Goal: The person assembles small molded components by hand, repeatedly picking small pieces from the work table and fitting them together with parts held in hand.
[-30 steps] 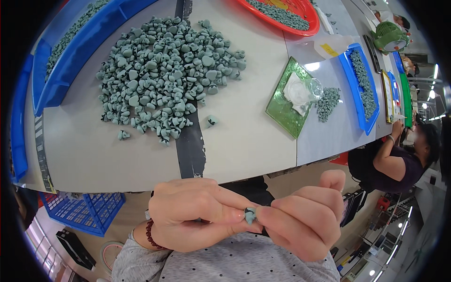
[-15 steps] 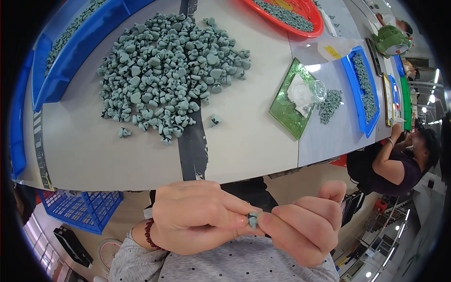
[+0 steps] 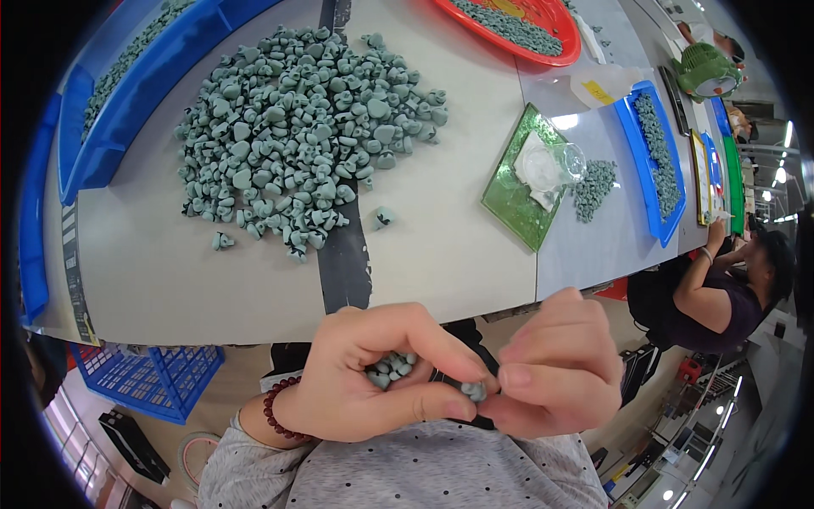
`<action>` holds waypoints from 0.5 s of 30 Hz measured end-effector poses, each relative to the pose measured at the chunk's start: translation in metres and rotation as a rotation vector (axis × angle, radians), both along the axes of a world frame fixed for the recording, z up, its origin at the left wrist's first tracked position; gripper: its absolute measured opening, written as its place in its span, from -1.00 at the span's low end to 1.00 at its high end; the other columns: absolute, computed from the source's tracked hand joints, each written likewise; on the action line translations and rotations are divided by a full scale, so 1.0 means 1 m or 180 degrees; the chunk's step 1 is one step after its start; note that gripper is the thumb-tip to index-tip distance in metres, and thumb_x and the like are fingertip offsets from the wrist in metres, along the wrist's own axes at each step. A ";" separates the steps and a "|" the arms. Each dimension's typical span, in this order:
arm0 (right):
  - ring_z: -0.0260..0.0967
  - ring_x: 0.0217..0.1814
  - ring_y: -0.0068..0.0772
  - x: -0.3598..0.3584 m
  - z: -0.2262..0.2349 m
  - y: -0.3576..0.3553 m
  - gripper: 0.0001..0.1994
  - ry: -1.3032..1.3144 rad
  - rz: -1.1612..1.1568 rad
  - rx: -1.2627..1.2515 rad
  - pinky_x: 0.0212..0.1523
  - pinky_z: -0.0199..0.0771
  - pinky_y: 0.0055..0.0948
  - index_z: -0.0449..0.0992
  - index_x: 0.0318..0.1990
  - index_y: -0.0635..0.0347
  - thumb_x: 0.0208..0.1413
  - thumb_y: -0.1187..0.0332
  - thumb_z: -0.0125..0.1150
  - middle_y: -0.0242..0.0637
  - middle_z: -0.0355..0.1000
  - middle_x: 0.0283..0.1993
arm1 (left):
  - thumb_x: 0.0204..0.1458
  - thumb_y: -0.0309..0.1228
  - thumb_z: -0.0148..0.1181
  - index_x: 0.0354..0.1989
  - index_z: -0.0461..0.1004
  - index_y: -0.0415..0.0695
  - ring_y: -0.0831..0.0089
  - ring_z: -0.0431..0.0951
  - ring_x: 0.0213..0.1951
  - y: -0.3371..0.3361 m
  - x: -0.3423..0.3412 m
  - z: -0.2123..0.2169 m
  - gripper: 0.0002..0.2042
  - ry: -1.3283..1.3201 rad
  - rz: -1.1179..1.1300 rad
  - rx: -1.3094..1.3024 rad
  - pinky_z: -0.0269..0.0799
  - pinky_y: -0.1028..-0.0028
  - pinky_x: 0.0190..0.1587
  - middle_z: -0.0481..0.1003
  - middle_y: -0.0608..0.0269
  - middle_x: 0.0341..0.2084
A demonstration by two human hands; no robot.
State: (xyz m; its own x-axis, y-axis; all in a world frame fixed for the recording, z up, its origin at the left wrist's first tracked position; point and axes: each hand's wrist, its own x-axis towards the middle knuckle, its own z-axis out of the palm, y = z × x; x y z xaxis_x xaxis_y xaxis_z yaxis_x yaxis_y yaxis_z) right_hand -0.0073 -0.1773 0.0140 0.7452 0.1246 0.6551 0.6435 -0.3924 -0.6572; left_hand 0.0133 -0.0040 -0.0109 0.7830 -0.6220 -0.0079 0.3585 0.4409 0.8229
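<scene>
In front of my body, off the table's near edge, my left hand point(image 3: 381, 373) pinches a small grey-green molded piece point(image 3: 473, 391) between thumb and forefinger. Its palm cups several more grey-green pieces point(image 3: 392, 370). My right hand point(image 3: 560, 365) is closed, thumb and fingertips pressed together at the right side of the pinched piece; whether anything else is between them is hidden. On the table lies a big pile of like pieces point(image 3: 288, 136), some with black patches. Two loose ones, a piece point(image 3: 222, 241) and another piece point(image 3: 384, 217), sit apart at its near side.
Blue trays point(image 3: 127, 140) stand at the left. A red dish point(image 3: 570, 42), a green board point(image 3: 507, 191) with a clear cup point(image 3: 570, 161), and a blue tray point(image 3: 638, 161) are at the right. A co-worker point(image 3: 716, 288) sits farther right. A blue crate point(image 3: 161, 382) is below the table.
My left hand has rolled open, so the pieces in its palm now show. The right hand has shifted and turned at the pinched piece. The pile looks unchanged.
</scene>
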 end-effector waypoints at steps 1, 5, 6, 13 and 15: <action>0.24 -0.56 -0.55 0.000 0.002 -0.002 -0.73 0.0002 -0.0011 0.0003 -0.58 0.06 -0.60 0.58 -0.38 0.18 -0.41 0.47 0.37 -0.42 0.38 -0.45 | -0.27 -0.49 0.39 -0.45 0.38 -0.26 0.59 0.45 -0.58 -0.002 0.000 -0.001 -0.73 0.0002 -0.0011 0.0003 0.30 0.66 -0.54 0.52 -0.04 -0.46; 0.26 -0.55 -0.55 -0.001 0.007 -0.011 -0.71 0.0207 0.0329 -0.0442 -0.59 0.08 -0.58 0.57 -0.39 0.23 -0.43 0.47 0.38 -0.40 0.38 -0.48 | -0.24 -0.39 0.38 -0.48 0.36 -0.23 0.58 0.40 -0.55 -0.008 0.001 0.000 -0.71 0.0094 -0.0244 -0.0058 0.27 0.66 -0.53 0.46 0.11 -0.54; 0.27 -0.55 -0.55 -0.002 0.007 -0.013 -0.72 0.0215 0.0308 -0.0424 -0.59 0.10 -0.58 0.57 -0.40 0.25 -0.42 0.46 0.38 -0.40 0.38 -0.48 | -0.20 -0.35 0.36 -0.52 0.34 -0.21 0.60 0.36 -0.60 -0.009 0.002 0.001 -0.71 0.0164 -0.0376 0.0058 0.23 0.66 -0.56 0.43 0.19 -0.61; 0.24 -0.51 -0.68 0.026 -0.012 -0.154 -0.82 0.0108 -0.3499 -0.1072 -0.47 0.16 -0.64 0.52 -0.27 0.28 -0.08 0.45 0.19 -0.40 0.42 -0.50 | 0.17 -0.32 -0.18 -0.40 0.16 -0.11 0.57 0.23 -0.55 -0.007 0.000 0.015 -0.84 0.2728 0.0384 -0.1619 0.07 0.65 -0.66 0.25 0.28 -0.52; 0.23 -0.51 -0.68 0.032 -0.021 -0.188 -0.82 0.0161 -0.3577 -0.1044 -0.46 0.14 -0.65 0.52 -0.26 0.28 -0.06 0.45 0.17 -0.41 0.42 -0.49 | 0.19 -0.31 -0.23 -0.36 0.18 -0.12 0.57 0.22 -0.58 -0.021 0.011 0.038 -0.84 0.3095 0.0715 -0.0835 0.09 0.65 -0.64 0.23 0.31 -0.55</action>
State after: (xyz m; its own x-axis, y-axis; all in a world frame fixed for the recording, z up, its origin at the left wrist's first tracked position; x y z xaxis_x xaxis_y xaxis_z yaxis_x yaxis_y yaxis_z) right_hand 0.0243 -0.3650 -0.0066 0.5679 -0.4631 0.6804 -0.1971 -0.8792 -0.4338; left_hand 0.0243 -0.0253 0.0268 0.6090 -0.5357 -0.5849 0.7049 0.7036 0.0897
